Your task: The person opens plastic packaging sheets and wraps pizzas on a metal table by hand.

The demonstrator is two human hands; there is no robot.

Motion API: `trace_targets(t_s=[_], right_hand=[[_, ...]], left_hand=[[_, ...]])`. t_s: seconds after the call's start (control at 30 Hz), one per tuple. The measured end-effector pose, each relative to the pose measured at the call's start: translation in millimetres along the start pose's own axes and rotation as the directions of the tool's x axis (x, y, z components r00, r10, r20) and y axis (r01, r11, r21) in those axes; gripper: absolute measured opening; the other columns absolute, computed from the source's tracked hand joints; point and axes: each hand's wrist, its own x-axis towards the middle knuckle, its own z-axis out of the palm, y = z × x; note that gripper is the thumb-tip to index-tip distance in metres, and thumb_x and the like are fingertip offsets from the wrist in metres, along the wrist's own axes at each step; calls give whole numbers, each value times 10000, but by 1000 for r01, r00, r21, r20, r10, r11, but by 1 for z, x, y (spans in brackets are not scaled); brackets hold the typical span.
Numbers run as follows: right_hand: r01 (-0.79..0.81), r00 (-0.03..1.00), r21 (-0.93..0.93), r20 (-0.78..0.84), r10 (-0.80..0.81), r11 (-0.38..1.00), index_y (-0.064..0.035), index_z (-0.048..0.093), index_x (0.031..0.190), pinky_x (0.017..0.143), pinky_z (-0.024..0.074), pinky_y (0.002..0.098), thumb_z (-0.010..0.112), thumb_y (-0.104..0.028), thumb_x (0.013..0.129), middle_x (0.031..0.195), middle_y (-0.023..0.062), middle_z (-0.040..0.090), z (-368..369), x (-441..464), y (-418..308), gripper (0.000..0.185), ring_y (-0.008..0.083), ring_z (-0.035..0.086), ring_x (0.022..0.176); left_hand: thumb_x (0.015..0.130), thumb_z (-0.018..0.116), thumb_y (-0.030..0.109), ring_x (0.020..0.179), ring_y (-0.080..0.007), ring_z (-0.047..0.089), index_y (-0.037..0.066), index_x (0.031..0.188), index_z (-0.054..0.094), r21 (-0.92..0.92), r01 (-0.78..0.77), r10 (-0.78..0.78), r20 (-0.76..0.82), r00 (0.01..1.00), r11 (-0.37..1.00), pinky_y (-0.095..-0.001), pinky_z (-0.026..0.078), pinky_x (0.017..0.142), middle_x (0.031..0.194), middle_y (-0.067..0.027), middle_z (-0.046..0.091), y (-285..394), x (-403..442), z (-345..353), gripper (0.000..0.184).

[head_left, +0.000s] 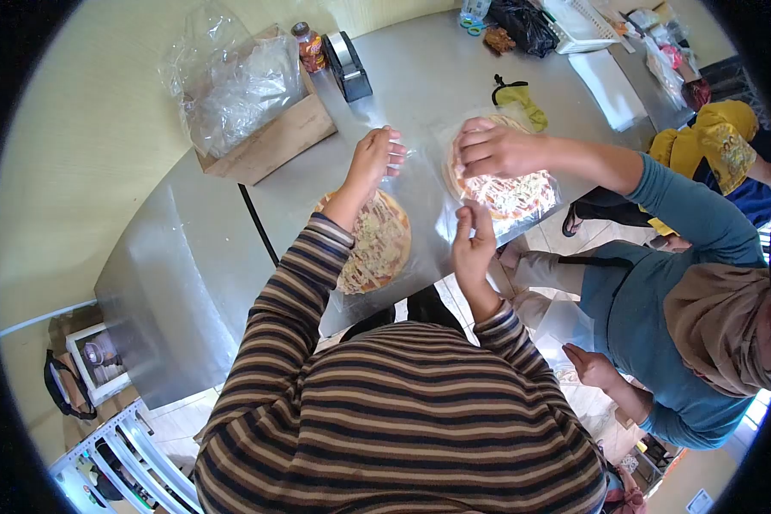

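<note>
A round pizza [375, 244] with pale shredded topping lies at the table's near edge, partly hidden by my left forearm. Clear plastic film [424, 244] spreads around and beside it. My left hand [377, 158] is beyond the pizza, fingers curled at the film's far part. To the right of the pizza, my right hand [473, 248] has thumb and fingers pinched at the film's edge; the transparent film makes the exact grip hard to see. A second pizza [510, 195] lies to the right, under a co-worker's hand [499, 150].
A cardboard box [274, 137] with crumpled clear plastic stands at the far left, near a jar [309, 47] and a tape dispenser [348, 67]. A green pouch [522, 103] and a white basket [581, 26] are farther right. The co-worker [702, 257] stands close on my right.
</note>
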Motion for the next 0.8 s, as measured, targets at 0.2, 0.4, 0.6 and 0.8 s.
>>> trace_targets(t_s=[0.2, 0.4, 0.6, 0.8], right_hand=[[-241, 943, 331, -143, 301, 912, 29, 563, 969, 557, 377, 199, 478, -131, 909, 705, 16, 554, -22, 25, -2, 192, 61, 442, 601], [-452, 813, 404, -181, 553, 796, 6, 558, 924, 492, 332, 182, 479, -111, 891, 706, 11, 550, -37, 33, 20, 145, 41, 422, 569], [-440, 833, 407, -148, 533, 800, -2, 540, 950, 516, 355, 179, 488, -105, 880, 739, 8, 552, -41, 35, 19, 135, 49, 460, 606], [-445, 881, 685, 218, 421, 577, 12, 390, 1216, 799, 392, 281, 603, -134, 784, 1082, 97, 492, -36, 30, -26, 503, 150, 475, 974]], left_hand=[[928, 361, 345, 761, -131, 547, 50, 1038, 523, -8, -4, 4, -8, 1000, 1000, -264, 463, 627, 884, -70, 586, 0, -6, -9, 353], [904, 419, 278, 761, -117, 541, 59, 1016, 542, 57, -2, 3, -26, 1000, 998, -254, 456, 627, 888, -50, 586, -3, -6, -12, 275], [887, 449, 244, 797, -112, 529, 68, 1044, 539, 120, -35, 33, 17, 999, 992, -256, 444, 651, 926, -39, 574, 8, 2, 2, 252], [828, 496, 127, 1097, -180, 440, 49, 1239, 411, 536, -485, 378, 304, 874, 691, -338, 415, 854, 1221, -89, 461, -7, 55, 3, 427]])
